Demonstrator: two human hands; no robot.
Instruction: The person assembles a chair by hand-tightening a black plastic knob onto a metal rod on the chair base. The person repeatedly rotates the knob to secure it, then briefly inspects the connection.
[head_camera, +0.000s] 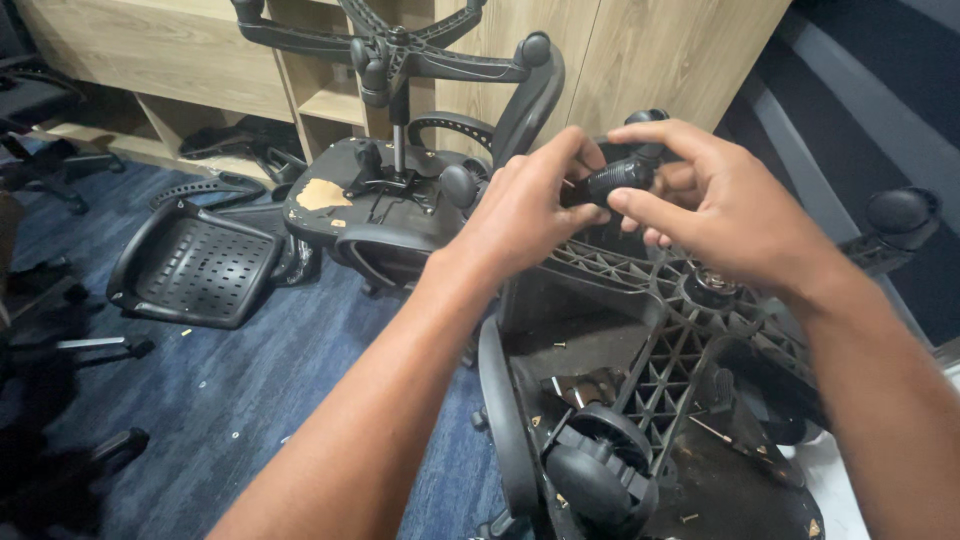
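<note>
Gripping a small black caster (618, 180) between them, both hands meet near the middle of the view: the left hand (525, 205) pinches its near-left end with thumb and fingertips, and the right hand (715, 205) closes fingers and thumb around its right side. The caster sits at the tip of one arm of a black star-shaped chair base (665, 350), which belongs to an overturned chair lying near and to the right. Another caster (598, 470) shows on the near arm, and one more (898, 212) at the far right. Farther left, a second upturned office chair (385, 205) rests on the blue carpet (250, 390), with a loose perforated seat shell (195, 265) beside it. Light wooden cabinets (640, 50) stand behind.
</note>
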